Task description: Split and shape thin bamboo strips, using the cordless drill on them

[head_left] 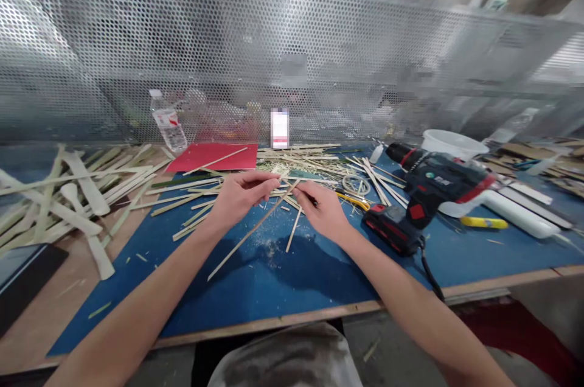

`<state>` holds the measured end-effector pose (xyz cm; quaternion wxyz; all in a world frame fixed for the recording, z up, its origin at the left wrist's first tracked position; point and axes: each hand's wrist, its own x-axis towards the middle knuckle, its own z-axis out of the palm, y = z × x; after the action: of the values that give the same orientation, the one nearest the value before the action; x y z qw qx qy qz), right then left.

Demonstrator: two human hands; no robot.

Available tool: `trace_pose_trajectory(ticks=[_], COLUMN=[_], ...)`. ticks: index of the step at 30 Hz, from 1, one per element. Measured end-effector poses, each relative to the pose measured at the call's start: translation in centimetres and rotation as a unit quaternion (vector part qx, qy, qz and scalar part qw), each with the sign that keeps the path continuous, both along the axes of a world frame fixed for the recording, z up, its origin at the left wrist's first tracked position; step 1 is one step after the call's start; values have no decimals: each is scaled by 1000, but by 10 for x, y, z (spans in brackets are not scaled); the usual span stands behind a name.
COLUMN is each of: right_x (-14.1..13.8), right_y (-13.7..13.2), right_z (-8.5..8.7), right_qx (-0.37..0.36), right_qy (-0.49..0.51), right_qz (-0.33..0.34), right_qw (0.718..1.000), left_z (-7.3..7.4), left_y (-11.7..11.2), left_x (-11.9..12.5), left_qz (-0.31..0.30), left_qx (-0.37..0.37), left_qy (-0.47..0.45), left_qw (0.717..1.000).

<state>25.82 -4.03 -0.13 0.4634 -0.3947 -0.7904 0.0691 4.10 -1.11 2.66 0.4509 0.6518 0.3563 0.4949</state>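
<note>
Over the middle of the blue mat, my right hand pinches a long thin bamboo strip near its upper end. The strip slants down toward the near left. Just left of it, my left hand has its thumb and fingertips pressed together; whatever lies between them is too small to make out. A shorter strip is below my right hand; whether it touches the fingers I cannot tell. Pale shavings are scattered on the mat beneath. Behind both hands lies a pile of thin strips.
At the right stand a cordless drill, a white bowl and a yellow-handled tool. Wider bamboo pieces heap up at the left, near a dark flat case. A bottle and red sheet lie before the perforated metal screen.
</note>
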Motion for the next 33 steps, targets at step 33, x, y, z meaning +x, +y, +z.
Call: trace_pose_trajectory(ticks=[33], right_x=[2], right_y=[-25], right_z=[14], right_qx=[89], right_qy=[-55], right_qz=[-33], right_qw=[994], left_z=[17], left_y=[-17], left_x=[3], left_qz=[-51], left_qx=[29], left_qy=[8], left_qw=[998])
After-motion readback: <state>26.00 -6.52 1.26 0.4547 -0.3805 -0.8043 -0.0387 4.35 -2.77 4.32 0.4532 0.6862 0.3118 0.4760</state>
